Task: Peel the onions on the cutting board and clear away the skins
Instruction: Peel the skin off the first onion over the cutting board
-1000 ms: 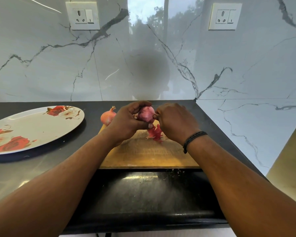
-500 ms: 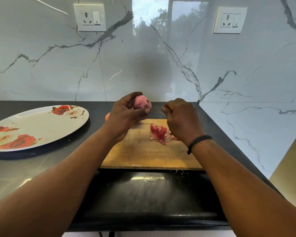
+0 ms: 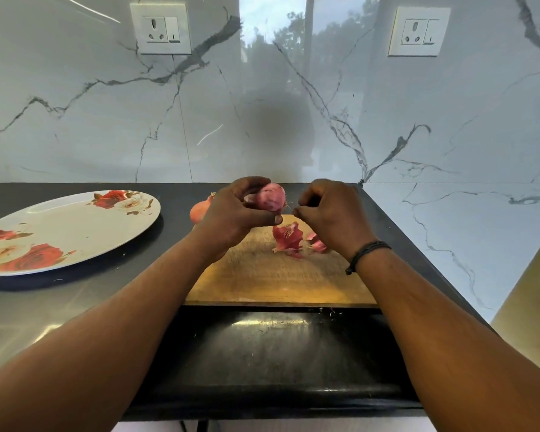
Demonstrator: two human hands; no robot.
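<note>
While left hand [image 3: 231,213] grips one peeled onion [image 3: 272,197], right hand [image 3: 331,210] curls beside it, grip unclear.
One unpeeled onion [image 3: 198,211], skins [image 3: 289,236] on one cutting board [image 3: 262,275].

The near half of the cutting board [image 3: 262,282] lay bare between the two forearms, open to a reach from the front. Farther back, a heap of onion skins [image 3: 289,238] sat on the board just below the left hand [image 3: 234,213] and right hand [image 3: 334,213], which were raised close together and blocked the middle. An unpeeled onion [image 3: 199,210] stood at the board's far left corner, partly hidden behind the left hand. On the desk [image 3: 175,241] a strip separated the board from the flowered plate [image 3: 60,232]. The marble wall [image 3: 262,120] closed the back.
</note>
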